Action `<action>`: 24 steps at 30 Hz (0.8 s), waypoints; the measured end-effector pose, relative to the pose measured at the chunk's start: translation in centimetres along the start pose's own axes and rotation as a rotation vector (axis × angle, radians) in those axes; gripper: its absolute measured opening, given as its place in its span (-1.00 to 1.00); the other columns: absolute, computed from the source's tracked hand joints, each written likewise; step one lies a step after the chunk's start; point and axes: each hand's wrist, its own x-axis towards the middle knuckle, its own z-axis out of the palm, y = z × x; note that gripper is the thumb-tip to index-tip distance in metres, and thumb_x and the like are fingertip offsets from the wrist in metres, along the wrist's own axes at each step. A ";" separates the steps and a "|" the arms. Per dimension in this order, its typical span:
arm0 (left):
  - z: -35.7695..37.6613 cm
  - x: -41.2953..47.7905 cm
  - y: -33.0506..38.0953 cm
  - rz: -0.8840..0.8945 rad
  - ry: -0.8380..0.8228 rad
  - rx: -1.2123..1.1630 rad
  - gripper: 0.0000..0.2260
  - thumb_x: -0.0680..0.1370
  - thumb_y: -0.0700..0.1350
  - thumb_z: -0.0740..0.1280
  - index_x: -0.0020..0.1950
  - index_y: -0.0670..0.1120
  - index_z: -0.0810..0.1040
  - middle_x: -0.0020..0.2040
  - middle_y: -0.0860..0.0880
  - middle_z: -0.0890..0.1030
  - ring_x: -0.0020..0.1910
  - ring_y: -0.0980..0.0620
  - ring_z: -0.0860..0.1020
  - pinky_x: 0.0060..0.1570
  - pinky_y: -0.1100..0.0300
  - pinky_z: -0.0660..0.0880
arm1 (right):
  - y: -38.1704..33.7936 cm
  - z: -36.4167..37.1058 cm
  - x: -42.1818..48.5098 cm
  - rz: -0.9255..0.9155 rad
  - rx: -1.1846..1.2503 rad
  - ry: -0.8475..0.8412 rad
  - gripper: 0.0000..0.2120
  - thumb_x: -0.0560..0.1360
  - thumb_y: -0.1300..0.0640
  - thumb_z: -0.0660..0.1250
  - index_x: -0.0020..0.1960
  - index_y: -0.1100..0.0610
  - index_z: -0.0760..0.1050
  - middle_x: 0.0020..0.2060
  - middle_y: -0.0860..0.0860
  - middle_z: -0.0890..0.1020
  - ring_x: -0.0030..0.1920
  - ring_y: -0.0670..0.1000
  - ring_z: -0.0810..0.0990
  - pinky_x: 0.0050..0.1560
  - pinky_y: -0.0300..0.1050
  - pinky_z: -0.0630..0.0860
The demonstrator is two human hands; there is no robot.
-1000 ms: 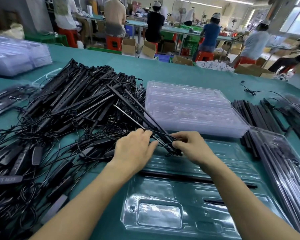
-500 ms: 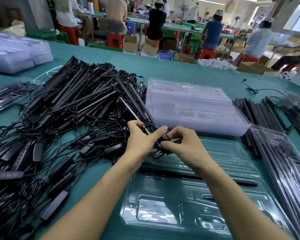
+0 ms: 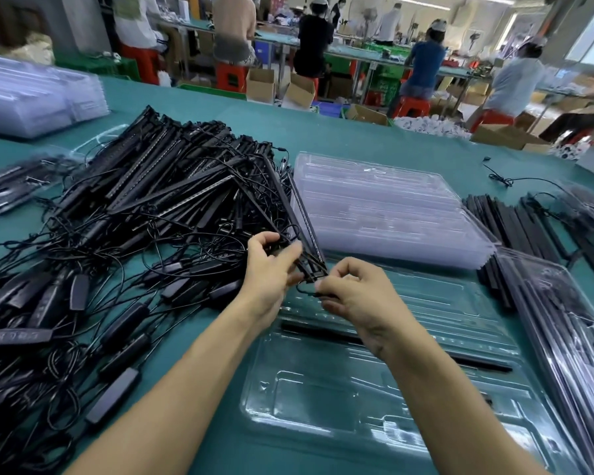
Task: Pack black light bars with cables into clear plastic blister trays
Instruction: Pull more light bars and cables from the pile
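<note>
Bars (image 3: 304,217) held in two hands at the far left corner of the tray (image 3: 323,406).
Left hand (image 3: 271,269): fingers curled round the bars' near ends. Right hand (image 3: 354,296), just beside it: thumb and fingertips pinch the cable (image 3: 304,289) looping from those ends. Long axis: away from the person, tilted a little left, with the far ends resting between the pile (image 3: 144,214) and the stack (image 3: 384,207). The tray's channels run left to right, so the bars likely need lifting free and turning crosswise. The left hand is nearer the bars, the right nearer the tray. Seated bar (image 3: 323,332): fills one channel. Bounds: stack beyond, pile to the left, packed tray (image 3: 580,337) to the right. Open room lies toward the person. Risk: the pile's tangled cables may drag.
</note>
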 end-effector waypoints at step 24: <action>-2.0 -0.9 2.7 -0.199 -0.167 -0.023 -0.58 0.51 -0.43 0.33 0.09 0.03 0.27 -0.10 -0.18 0.57 -0.14 -0.16 0.52 0.13 -0.51 0.35 | 1.5 -0.1 2.2 -0.130 0.271 0.166 -0.85 0.54 0.24 0.38 -0.13 0.13 0.42 -0.20 0.14 0.59 -0.27 0.07 0.70 -0.35 -0.21 0.55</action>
